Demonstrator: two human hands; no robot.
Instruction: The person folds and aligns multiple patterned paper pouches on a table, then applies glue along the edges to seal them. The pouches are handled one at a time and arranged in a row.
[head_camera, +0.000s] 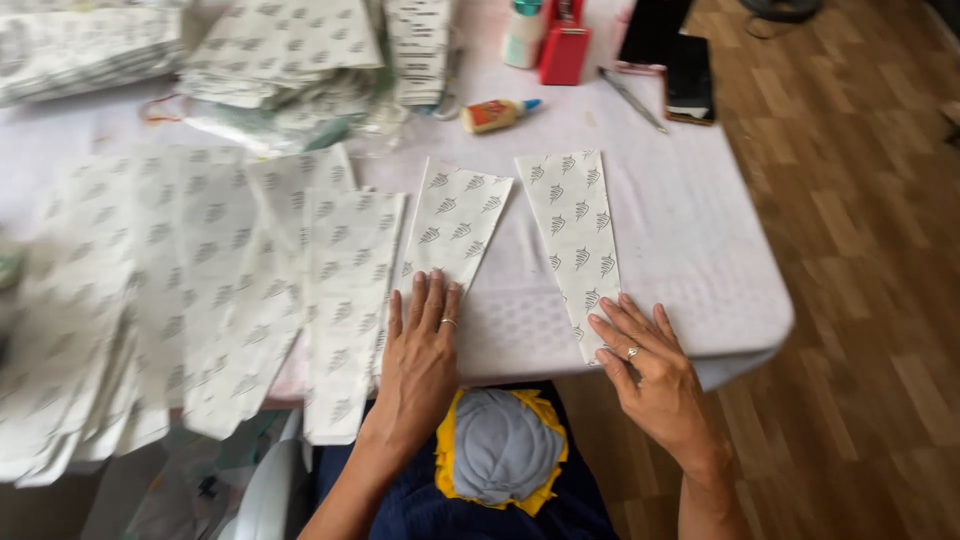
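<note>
Left hand (422, 345) flat, fingers spread, on near end of a patterned paper strip (455, 225); right hand (645, 365) flat on near end of a second strip (577, 240) at 3 o'clock of the first, strips apart. Overlapping paper rows (200, 280) at 9 o'clock. Table (690, 250) white. At 12 o'clock: glue bottle (497, 114), red box (565, 45), pen (632, 98), phone (689, 80), paper stack (290, 50)

White leaf-print paper bags (575, 235) flat on table, more stacked top left (290, 50), glue bottle w/ orange label (492, 115), dark phone screens (688, 75) top right
</note>
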